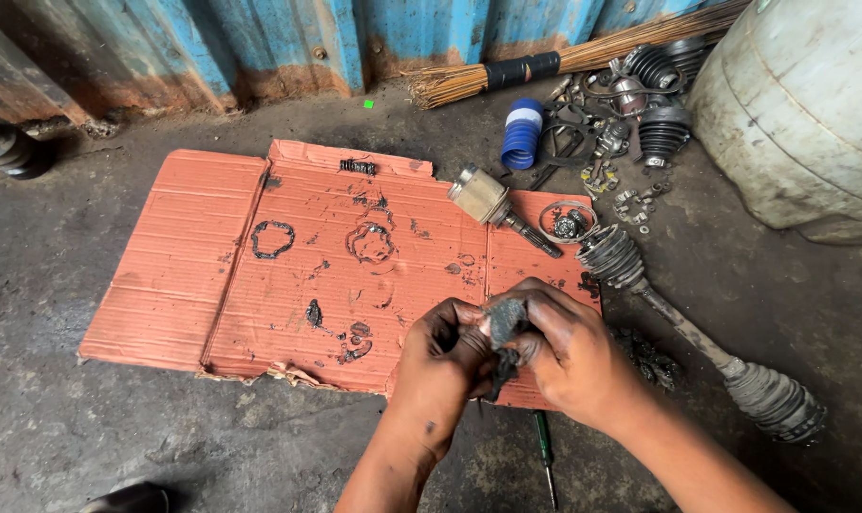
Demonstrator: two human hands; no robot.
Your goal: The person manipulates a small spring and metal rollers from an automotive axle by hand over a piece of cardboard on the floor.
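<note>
Both my hands meet low in the middle of the head view, over the near edge of an orange cardboard sheet. My left hand and my right hand both grip a small greasy black part wrapped in a dark rag. A drive shaft with ribbed rubber boots lies on the floor to the right of my right hand. A metal joint housing with a splined stub lies on the cardboard beyond my hands. Next to it sits a ring with small parts.
A green-handled screwdriver lies on the concrete under my wrists. A broom, a blue ribbed boot, black boots and loose metal parts lie at the back. A large pale drum stands at right, before a blue corrugated wall.
</note>
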